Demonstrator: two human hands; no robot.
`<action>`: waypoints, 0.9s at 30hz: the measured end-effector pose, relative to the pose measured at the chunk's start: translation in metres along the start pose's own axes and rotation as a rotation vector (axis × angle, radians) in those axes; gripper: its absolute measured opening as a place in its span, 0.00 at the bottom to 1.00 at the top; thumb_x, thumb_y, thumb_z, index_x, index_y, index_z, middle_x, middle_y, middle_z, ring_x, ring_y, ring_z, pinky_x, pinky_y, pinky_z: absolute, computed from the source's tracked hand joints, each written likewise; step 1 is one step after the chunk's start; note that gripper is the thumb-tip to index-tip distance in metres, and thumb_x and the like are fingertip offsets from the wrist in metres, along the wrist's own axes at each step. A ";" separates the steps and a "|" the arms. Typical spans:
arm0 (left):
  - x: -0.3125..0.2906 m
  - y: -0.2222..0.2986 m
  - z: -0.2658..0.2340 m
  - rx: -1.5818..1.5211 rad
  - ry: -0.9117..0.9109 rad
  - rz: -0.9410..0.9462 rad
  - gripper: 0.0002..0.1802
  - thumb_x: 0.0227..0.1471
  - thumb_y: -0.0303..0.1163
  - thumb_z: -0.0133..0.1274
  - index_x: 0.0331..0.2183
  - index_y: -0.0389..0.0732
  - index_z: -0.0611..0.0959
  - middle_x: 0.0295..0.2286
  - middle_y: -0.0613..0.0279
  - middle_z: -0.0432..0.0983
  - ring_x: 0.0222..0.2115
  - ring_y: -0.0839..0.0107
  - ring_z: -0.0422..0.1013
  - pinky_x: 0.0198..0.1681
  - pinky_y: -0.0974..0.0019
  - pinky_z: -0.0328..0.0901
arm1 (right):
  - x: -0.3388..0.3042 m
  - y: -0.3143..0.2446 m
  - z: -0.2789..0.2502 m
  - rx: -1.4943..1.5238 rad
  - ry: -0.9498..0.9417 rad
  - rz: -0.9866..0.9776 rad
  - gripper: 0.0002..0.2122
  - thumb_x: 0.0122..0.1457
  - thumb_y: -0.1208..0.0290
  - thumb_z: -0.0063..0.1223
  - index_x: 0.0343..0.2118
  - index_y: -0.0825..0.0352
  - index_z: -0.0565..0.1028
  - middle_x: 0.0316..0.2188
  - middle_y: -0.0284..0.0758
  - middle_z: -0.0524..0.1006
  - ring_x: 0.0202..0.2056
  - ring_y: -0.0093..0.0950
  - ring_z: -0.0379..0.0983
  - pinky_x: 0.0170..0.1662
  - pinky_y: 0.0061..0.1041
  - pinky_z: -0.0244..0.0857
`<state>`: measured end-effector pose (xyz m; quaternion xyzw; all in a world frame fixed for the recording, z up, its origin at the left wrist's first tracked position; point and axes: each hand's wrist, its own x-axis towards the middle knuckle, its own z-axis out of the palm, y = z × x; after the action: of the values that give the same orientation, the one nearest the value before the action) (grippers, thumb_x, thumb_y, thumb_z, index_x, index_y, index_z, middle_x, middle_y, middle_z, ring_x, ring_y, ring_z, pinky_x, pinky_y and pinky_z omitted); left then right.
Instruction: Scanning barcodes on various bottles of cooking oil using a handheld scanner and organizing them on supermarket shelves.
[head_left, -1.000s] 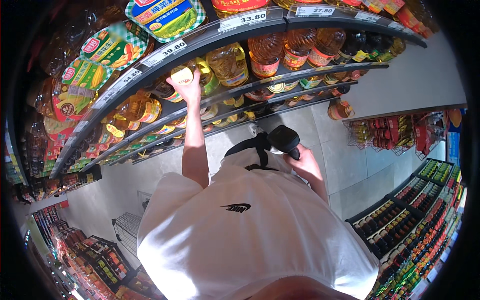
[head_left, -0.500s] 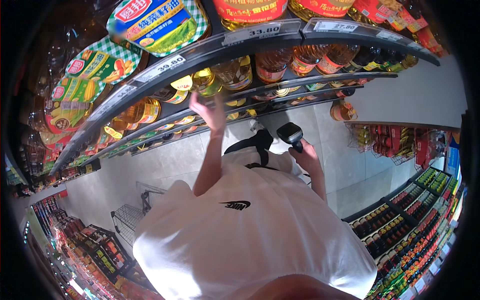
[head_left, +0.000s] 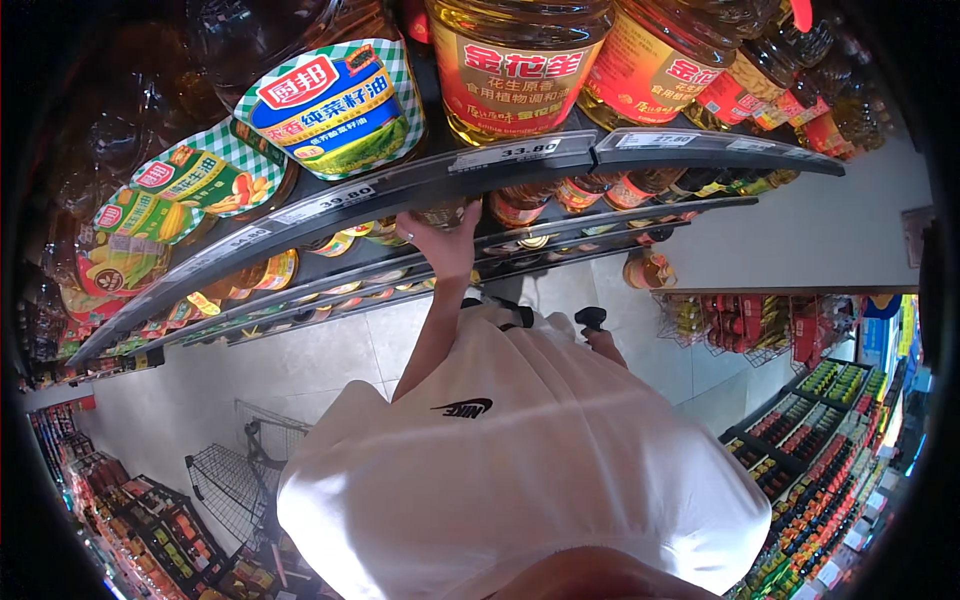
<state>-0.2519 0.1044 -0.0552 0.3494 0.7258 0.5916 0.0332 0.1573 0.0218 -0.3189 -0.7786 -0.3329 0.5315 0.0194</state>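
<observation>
I see the far shelf [head_left: 400, 181] and grey floor [head_left: 325, 360]. Left hand [head_left: 446, 245] curls fingers round an oil bottle [head_left: 441, 214], right hand [head_left: 604, 347] round a scanner [head_left: 590, 318].

Light whites out patches of your shirt [head_left: 540, 470] at both shoulders. Beneath the curved shelf [head_left: 415, 177], the bottle [head_left: 442, 214] in your left hand [head_left: 445, 245] sits in shade. You get sharp central labels [head_left: 335, 105], a dim upper left, edges bowed by fisheye, and black corners.
</observation>
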 end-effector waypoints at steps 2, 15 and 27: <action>0.002 0.000 0.020 -0.049 0.000 -0.035 0.60 0.35 0.30 0.74 0.59 0.29 0.50 0.52 0.43 0.54 0.54 0.54 0.56 0.60 0.55 0.52 | 0.020 0.023 -0.011 -0.130 -0.039 -0.185 0.14 0.53 0.63 0.59 0.31 0.72 0.77 0.18 0.38 0.75 0.15 0.28 0.68 0.21 0.33 0.65; 0.007 0.018 0.020 -0.226 0.122 -0.076 0.51 0.33 0.24 0.71 0.54 0.27 0.56 0.48 0.42 0.56 0.50 0.52 0.59 0.57 0.55 0.54 | -0.041 -0.083 -0.086 0.180 -0.103 -0.142 0.08 0.55 0.67 0.58 0.27 0.65 0.72 0.14 0.33 0.69 0.13 0.24 0.65 0.17 0.27 0.61; -0.008 -0.015 0.009 -0.186 0.096 -0.016 0.53 0.33 0.29 0.70 0.56 0.30 0.55 0.48 0.42 0.65 0.50 0.55 0.65 0.56 0.56 0.59 | -0.078 0.157 -0.126 -0.093 0.065 -0.201 0.17 0.50 0.61 0.59 0.34 0.72 0.77 0.21 0.41 0.76 0.25 0.34 0.73 0.31 0.36 0.66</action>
<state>-0.2491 0.1069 -0.0741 0.3104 0.6711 0.6724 0.0354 0.3253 -0.1017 -0.2613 -0.7582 -0.4329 0.4853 0.0475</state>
